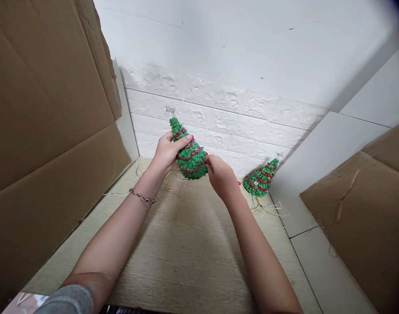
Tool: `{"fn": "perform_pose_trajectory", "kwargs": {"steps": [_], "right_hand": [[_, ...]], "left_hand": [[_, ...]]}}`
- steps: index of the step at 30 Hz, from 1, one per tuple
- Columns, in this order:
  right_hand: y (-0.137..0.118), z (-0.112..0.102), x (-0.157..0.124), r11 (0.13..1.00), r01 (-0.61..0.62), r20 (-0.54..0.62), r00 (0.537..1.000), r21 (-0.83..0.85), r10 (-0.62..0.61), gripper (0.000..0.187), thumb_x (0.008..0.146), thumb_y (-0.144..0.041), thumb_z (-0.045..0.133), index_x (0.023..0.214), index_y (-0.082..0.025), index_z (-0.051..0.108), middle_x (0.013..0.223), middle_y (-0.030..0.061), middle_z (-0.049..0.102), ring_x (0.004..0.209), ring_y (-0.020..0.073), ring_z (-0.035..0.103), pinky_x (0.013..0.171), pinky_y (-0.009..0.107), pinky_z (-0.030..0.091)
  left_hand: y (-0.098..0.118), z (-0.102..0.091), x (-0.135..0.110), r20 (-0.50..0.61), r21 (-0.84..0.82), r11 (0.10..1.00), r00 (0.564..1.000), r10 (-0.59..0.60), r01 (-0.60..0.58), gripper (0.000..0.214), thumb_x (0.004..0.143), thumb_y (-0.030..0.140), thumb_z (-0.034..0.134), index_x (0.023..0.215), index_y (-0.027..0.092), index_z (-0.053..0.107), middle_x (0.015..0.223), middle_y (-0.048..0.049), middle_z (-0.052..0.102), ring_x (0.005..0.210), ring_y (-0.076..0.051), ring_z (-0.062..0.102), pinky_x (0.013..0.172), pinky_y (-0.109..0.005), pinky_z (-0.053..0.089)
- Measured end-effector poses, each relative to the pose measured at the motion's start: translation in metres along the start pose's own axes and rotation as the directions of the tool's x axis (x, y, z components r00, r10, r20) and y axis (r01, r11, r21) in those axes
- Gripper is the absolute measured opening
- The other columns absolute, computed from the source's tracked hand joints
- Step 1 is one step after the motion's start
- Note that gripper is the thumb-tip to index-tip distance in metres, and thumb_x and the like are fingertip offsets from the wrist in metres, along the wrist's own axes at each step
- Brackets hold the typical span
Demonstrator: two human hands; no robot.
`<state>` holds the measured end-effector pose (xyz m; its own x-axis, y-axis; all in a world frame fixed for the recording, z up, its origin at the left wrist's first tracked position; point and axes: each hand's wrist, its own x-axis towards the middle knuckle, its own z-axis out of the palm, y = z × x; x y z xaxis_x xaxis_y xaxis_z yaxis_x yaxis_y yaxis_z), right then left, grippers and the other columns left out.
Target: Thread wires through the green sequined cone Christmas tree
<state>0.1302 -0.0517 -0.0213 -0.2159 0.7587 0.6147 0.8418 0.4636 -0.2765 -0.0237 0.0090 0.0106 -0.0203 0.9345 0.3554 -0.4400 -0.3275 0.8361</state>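
A small green Christmas tree [192, 163] with red garland and a silver star [170, 111] on top is held tilted above the table. My left hand [168, 150] wraps round its upper part, the thumb lying across the front. At the tree's lower right edge, my right hand [221, 172] has its fingers closed in a pinch against the red garland. Whether those fingertips hold a bit of the garland or some small piece, I cannot make out. The tree's underside is hidden.
A second decorated tree [261, 179] leans at the right, with loose wires [263, 207] below it. Cardboard [52, 100] rises on the left and more cardboard [359, 218] on the right. A white brick-pattern wall [219, 122] closes off the back. Thin wires lie at the table's left.
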Motion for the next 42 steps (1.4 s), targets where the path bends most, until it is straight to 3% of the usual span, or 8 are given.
{"fn": "perform_pose_trajectory", "kwargs": {"steps": [5,10,15,20,27,33,37,42], "right_hand": [[0.01,-0.003,0.003,0.99,0.03,-0.135,0.991,0.138,-0.011,0.021,0.087,-0.021,0.043,0.104,-0.015,0.055,0.104,0.0127,0.06,0.095,0.0207,0.056,0.08,0.033,0.046],[0.015,-0.006,0.002,0.97,-0.08,-0.08,0.992,0.228,0.1,0.023,0.088,-0.03,0.046,0.106,-0.02,0.057,0.092,0.0065,0.066,0.078,0.0178,0.061,0.071,0.031,0.046],[0.015,-0.005,0.003,0.971,-0.128,-0.11,0.982,0.204,0.153,0.018,0.088,-0.026,0.046,0.092,-0.02,0.063,0.084,0.0046,0.069,0.072,0.0167,0.062,0.07,0.029,0.045],[0.018,-0.004,0.005,0.986,-0.082,-0.193,0.975,0.146,0.109,0.018,0.086,-0.021,0.046,0.082,-0.018,0.063,0.084,0.0058,0.069,0.079,0.0176,0.061,0.074,0.029,0.045],[0.01,0.001,0.005,0.998,-0.048,-0.099,0.994,0.038,0.051,0.02,0.088,-0.017,0.041,0.084,-0.018,0.06,0.084,0.0086,0.065,0.081,0.0194,0.058,0.074,0.031,0.043],[0.013,-0.02,0.002,0.984,-0.12,-0.045,0.991,0.133,0.127,0.023,0.084,-0.023,0.051,0.106,-0.019,0.055,0.085,0.0053,0.066,0.072,0.0166,0.058,0.069,0.03,0.042],[0.019,-0.032,0.002,0.982,-0.125,-0.029,0.991,0.145,0.13,0.011,0.085,-0.024,0.049,0.088,-0.02,0.059,0.075,0.0025,0.065,0.067,0.0154,0.058,0.065,0.027,0.04],[0.014,-0.024,0.005,0.995,-0.096,-0.042,0.994,0.023,0.097,0.015,0.087,-0.021,0.048,0.08,-0.019,0.06,0.079,0.0046,0.067,0.074,0.0177,0.059,0.076,0.032,0.04]], "left_hand": [[0.004,-0.006,0.005,-0.081,-0.094,0.995,0.997,-0.02,0.012,0.029,0.056,0.03,0.081,0.067,0.016,0.058,0.063,0.0006,0.058,0.056,-0.01,0.054,0.055,-0.025,0.049],[0.004,-0.013,0.011,-0.144,-0.103,0.994,0.989,0.013,-0.028,0.027,0.058,0.029,0.08,0.068,0.017,0.057,0.064,0.0004,0.058,0.058,-0.011,0.055,0.057,-0.025,0.048],[0.002,-0.013,0.012,-0.163,-0.128,0.992,0.987,0.003,-0.024,0.029,0.055,0.029,0.081,0.066,0.017,0.058,0.064,-0.0001,0.059,0.058,-0.011,0.054,0.057,-0.024,0.048],[0.001,-0.007,0.008,-0.125,-0.1,0.994,0.992,0.035,-0.048,0.03,0.055,0.029,0.082,0.067,0.016,0.058,0.064,0.0004,0.058,0.057,-0.01,0.054,0.055,-0.023,0.047],[0.001,0.006,-0.003,-0.07,-0.068,0.997,0.997,0.024,-0.028,0.03,0.053,0.028,0.082,0.066,0.016,0.058,0.062,0.0013,0.057,0.055,-0.009,0.051,0.054,-0.023,0.046],[0.0,-0.006,0.007,-0.138,-0.099,0.993,0.989,0.05,-0.064,0.03,0.055,0.031,0.081,0.067,0.017,0.057,0.063,0.0007,0.058,0.057,-0.01,0.053,0.055,-0.023,0.047],[0.001,-0.012,0.012,-0.15,-0.078,0.994,0.987,0.063,-0.075,0.031,0.055,0.032,0.082,0.066,0.017,0.057,0.063,0.0007,0.058,0.056,-0.011,0.054,0.055,-0.023,0.047],[0.003,-0.005,0.006,-0.104,-0.082,0.995,0.993,0.05,-0.058,0.034,0.05,0.031,0.084,0.066,0.016,0.058,0.063,0.0009,0.058,0.055,-0.009,0.052,0.053,-0.022,0.046]]}}
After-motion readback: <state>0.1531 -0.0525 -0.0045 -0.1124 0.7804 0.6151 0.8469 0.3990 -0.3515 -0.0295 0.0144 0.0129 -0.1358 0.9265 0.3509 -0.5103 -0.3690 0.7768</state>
